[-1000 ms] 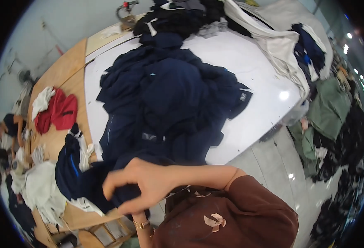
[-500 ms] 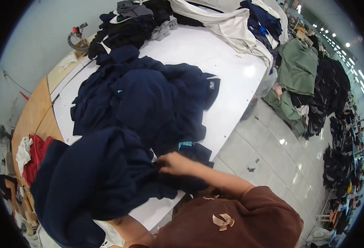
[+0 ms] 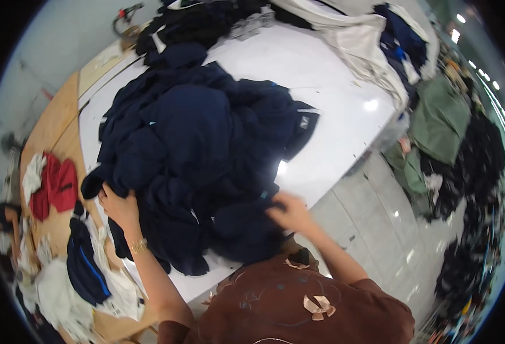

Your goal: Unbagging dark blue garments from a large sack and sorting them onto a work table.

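Observation:
A heap of navy blue garments (image 3: 192, 126) lies across the middle of the white table. My left hand (image 3: 120, 207) is closed on the left edge of a navy garment (image 3: 166, 200) on the near side of the heap, its fingertips partly hidden by the cloth. On the right, my right hand (image 3: 291, 213) pinches the near right part of the same dark cloth and is slightly blurred. A dark piece with a small pale mark (image 3: 304, 122) sticks out on the heap's right side.
Black and dark clothes (image 3: 201, 26) are piled at the far end of the white table (image 3: 344, 137). White cloth (image 3: 355, 46) hangs at the far right. Red cloth (image 3: 54, 186) and a navy garment with a blue stripe (image 3: 86, 261) lie at left. Green cloth (image 3: 441, 120) is beyond the tiled floor.
The large navy garment raised at the left is now down on the heap. My left hand has moved up and forward onto its edge; my right hand has moved right.

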